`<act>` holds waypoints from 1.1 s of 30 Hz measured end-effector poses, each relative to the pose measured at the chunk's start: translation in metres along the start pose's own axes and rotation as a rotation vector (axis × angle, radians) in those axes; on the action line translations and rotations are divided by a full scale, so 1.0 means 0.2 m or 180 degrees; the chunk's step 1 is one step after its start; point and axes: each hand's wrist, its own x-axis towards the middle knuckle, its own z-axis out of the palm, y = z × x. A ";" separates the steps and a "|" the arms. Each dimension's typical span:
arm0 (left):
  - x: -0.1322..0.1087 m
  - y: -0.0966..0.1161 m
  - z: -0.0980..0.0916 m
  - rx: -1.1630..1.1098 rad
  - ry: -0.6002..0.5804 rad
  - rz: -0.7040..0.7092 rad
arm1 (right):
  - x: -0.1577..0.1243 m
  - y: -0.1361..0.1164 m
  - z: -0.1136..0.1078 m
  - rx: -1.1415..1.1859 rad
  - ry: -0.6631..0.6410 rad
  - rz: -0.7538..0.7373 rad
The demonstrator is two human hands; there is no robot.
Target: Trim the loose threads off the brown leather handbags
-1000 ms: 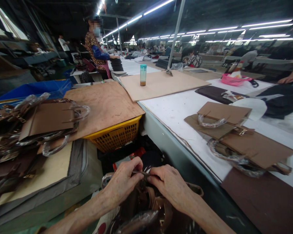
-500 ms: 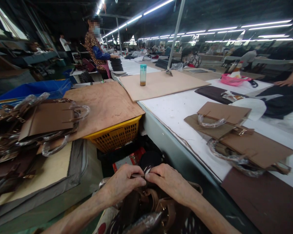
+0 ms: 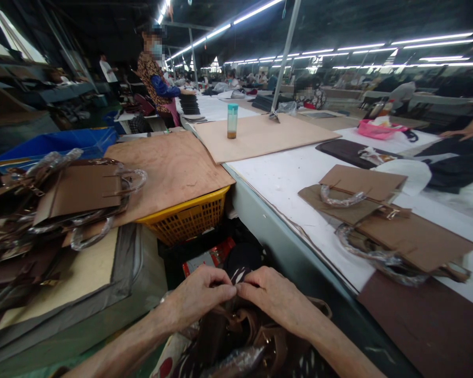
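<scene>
A: Entry one. Where did the bag (image 3: 240, 336) sit?

B: Low and near, on the person's lap, below the edge of the worktop (image 3: 299, 173). It was brown, with its top side up. A plastic-wrapped handle (image 3: 228, 362) lay across its near side.

A: Hands?

B: The left hand (image 3: 199, 296) and right hand (image 3: 278, 299) met fingertip to fingertip at the bag's top edge. Both were pinched shut on some small part of it, which was hidden under the fingers.

A: Why that hold?

B: My judgement: the lap bore the weight, so both hands were free for a fine pinch close to the body.

A: Surroundings, working outward?

B: Just beyond the hands was dark clutter, not legible. Past it stood a yellow basket (image 3: 185, 218) with a plywood board (image 3: 169, 168) lying over it. The board seemed to serve as a shelf for the stack of brown bags (image 3: 74, 194) on the left. Their handles were wrapped too, probably against scuffs.

A: And the worktop?

B: Two flat brown bags (image 3: 378, 220) lay there, well apart from the hands. A bottle (image 3: 232, 121) stood upright farther back. A co-worker (image 3: 155, 79) stood at the rear left, and another person's hand (image 3: 457, 134) rested at the far right.
</scene>
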 end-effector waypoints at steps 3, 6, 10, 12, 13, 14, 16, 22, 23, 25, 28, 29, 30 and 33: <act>0.01 0.00 0.00 -0.0247 -0.0055 -0.0056 | 0.00 -0.01 0.00 -0.0027 -0.0021 -0.0011; 0.02 0.01 0.00 -0.0332 -0.0111 -0.0147 | 0.00 -0.01 0.01 -0.0071 0.0001 0.0029; 0.02 0.02 0.00 -0.0160 -0.0040 -0.0116 | 0.01 0.02 0.02 -0.0218 0.0161 -0.0125; 0.02 0.02 0.00 -0.0129 -0.0059 -0.0097 | 0.01 0.03 0.02 -0.0208 0.0099 -0.0229; 0.02 0.01 0.01 -0.0111 -0.0063 -0.0080 | 0.00 0.03 0.02 -0.0173 0.0044 -0.0258; 0.02 0.01 0.01 -0.0078 -0.0050 -0.0062 | 0.00 0.03 0.01 -0.0138 -0.0006 -0.0264; 0.02 0.01 0.02 0.0042 0.0006 -0.0023 | -0.01 0.04 0.00 -0.0084 -0.0084 -0.0265; 0.00 0.03 0.03 0.0138 0.0023 -0.0040 | -0.01 0.03 0.01 -0.0220 -0.0081 -0.0583; 0.00 0.03 0.03 0.0202 0.0043 -0.0046 | -0.01 0.03 0.02 -0.0311 -0.0031 -0.0620; -0.01 0.04 0.03 0.0411 0.0098 -0.0009 | 0.00 0.04 0.04 -0.0473 0.0082 -0.0699; -0.03 0.05 0.03 0.0778 0.0189 0.0180 | 0.01 0.05 0.07 -0.0616 0.0251 -0.0843; -0.03 0.05 0.03 0.0893 0.0222 0.0261 | 0.01 0.05 0.08 -0.0639 0.0280 -0.0879; -0.03 0.05 0.03 0.0983 0.0252 0.0326 | 0.01 0.05 0.08 -0.0662 0.0281 -0.0893; -0.04 0.06 0.02 0.0912 0.0247 0.0355 | 0.01 0.04 0.09 -0.0763 0.0266 -0.0839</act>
